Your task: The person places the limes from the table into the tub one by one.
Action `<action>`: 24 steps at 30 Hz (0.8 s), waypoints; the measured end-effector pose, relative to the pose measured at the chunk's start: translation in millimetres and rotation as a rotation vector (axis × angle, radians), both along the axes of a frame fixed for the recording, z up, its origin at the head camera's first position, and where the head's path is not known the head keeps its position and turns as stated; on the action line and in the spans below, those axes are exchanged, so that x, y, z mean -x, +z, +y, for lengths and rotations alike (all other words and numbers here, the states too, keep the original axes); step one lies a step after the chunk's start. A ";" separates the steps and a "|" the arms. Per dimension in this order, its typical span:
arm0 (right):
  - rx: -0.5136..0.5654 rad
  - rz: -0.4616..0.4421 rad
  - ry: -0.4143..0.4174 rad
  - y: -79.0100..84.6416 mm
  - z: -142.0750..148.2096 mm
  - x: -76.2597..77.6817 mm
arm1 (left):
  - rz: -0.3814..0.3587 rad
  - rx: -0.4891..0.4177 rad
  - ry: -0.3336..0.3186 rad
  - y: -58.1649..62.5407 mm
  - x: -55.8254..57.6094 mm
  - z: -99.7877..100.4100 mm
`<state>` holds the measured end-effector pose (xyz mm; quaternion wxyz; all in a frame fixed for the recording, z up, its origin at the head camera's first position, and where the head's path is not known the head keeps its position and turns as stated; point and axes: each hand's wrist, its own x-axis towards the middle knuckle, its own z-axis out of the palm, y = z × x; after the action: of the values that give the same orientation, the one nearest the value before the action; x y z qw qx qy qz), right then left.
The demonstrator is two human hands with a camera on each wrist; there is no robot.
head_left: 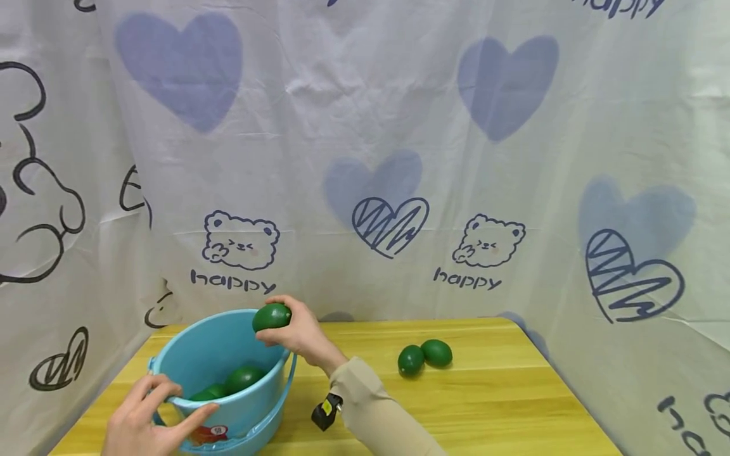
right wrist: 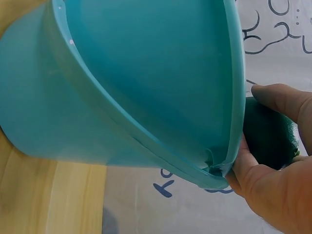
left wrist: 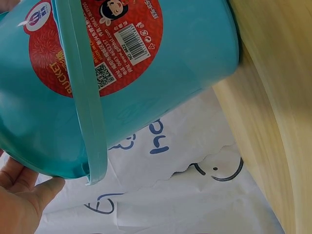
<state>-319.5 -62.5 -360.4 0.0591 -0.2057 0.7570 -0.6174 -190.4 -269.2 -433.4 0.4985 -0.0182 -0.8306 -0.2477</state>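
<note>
A light blue bucket (head_left: pixel 228 415) stands at the left of the wooden table, with green avocados (head_left: pixel 244 379) lying inside. My left hand (head_left: pixel 145 411) grips its near left rim. In the left wrist view, the fingers and thumb (left wrist: pixel 48 190) meet that rim beside the hanging handle (left wrist: pixel 85 97). Above the far right rim, my right hand (head_left: pixel 299 332) holds one dark green avocado (head_left: pixel 271 316) between thumb and fingers. The right wrist view has this avocado (right wrist: pixel 268 134) just beyond the rim, partly hidden by the bucket and the hand.
Two more avocados (head_left: pixel 411 360) lie touching each other on the wooden table (head_left: pixel 485 411), right of the right forearm. A black item with a yellow patch (head_left: pixel 326 410) is at the right sleeve. A printed white curtain (head_left: pixel 353 126) hangs behind and at both sides.
</note>
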 end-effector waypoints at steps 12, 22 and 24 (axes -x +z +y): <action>-0.010 0.011 0.002 2.2 -2.5 1.2 | 0.080 0.073 -0.129 -1.5 2.6 -11.6; -0.005 -0.001 0.019 2.1 -0.8 3.1 | 0.069 0.072 -0.118 -2.7 3.0 -11.2; 0.000 -0.010 0.026 2.2 0.2 3.6 | 0.062 0.065 -0.115 -3.1 3.2 -9.5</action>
<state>-323.1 -62.3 -358.2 0.0707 -0.2124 0.7540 -0.6176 -193.6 -278.7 -436.5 0.5079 -0.0893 -0.8200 -0.2482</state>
